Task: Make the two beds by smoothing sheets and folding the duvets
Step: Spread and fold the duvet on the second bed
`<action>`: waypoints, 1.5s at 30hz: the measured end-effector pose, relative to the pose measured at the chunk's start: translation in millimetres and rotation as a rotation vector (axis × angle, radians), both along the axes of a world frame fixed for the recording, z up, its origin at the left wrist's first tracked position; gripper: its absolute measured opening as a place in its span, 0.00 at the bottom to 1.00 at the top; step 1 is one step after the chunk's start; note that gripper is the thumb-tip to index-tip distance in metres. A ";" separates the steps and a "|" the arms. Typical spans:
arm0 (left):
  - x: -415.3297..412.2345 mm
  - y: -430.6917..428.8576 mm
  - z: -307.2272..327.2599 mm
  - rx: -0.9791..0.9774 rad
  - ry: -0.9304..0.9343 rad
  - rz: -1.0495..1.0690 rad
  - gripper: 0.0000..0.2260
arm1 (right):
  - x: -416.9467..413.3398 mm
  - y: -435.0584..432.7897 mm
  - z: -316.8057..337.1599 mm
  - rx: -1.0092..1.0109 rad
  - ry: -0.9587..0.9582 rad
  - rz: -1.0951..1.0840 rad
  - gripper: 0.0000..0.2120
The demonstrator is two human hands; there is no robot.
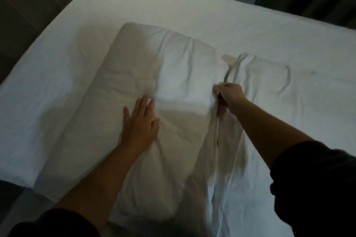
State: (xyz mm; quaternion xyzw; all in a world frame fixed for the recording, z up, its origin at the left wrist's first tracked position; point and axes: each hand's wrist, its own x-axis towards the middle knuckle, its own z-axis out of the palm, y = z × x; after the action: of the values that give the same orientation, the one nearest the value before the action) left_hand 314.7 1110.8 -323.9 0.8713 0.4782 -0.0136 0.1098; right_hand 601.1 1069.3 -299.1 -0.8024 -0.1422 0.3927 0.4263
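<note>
Pillow [154,106] in a white case lies lengthwise on the sheeted bed [192,15], its loose case end bunched beside it. Left hand [141,121] presses flat on the pillow, fingers spread. Right hand [229,92] has its fingers pinched on the gathered case fabric [217,131] at the pillow's right edge.

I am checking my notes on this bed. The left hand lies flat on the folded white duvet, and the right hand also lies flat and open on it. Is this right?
Not quite. In the head view, the left hand does lie flat on the folded duvet, but the right hand is not flat: its fingers are closed, pinching a bunched fold of white fabric at the duvet's edge.
</note>
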 end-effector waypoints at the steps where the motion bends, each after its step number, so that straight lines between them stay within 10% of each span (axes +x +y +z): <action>1: 7.7 5.2 0.9 0.001 -0.009 0.004 0.32 | 10.1 17.2 4.7 0.019 0.028 0.009 0.11; 8: 78.5 57.7 -1.2 0.063 -0.102 0.057 0.30 | 71.3 124.7 -4.1 0.000 0.050 0.033 0.10; 20: 116.2 106.8 -24.0 0.155 -0.094 0.003 0.28 | 122.5 169.0 -53.2 -0.174 0.091 0.590 0.42; 24: 124.3 111.3 -32.6 0.112 -0.074 -0.027 0.29 | 122.8 164.8 -62.4 0.030 -0.165 0.711 0.13; 32: 134.8 115.7 -19.9 0.093 -0.158 -0.239 0.27 | 128.1 124.3 -56.8 0.251 0.070 0.172 0.15; 40: 120.0 121.8 -46.8 0.191 0.197 -0.080 0.27 | 149.8 94.6 -87.2 -0.161 -0.341 0.519 0.08; 45: 131.5 115.3 -48.5 0.032 0.160 0.034 0.36 | 150.9 86.0 -70.3 -0.265 -0.737 0.976 0.23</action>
State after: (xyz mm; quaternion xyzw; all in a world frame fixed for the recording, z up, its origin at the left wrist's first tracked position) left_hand 446.2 1226.1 -372.3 0.8608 0.5003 -0.0735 0.0574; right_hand 751.9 1155.2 -369.4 -0.7737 -0.5802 0.2538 0.0175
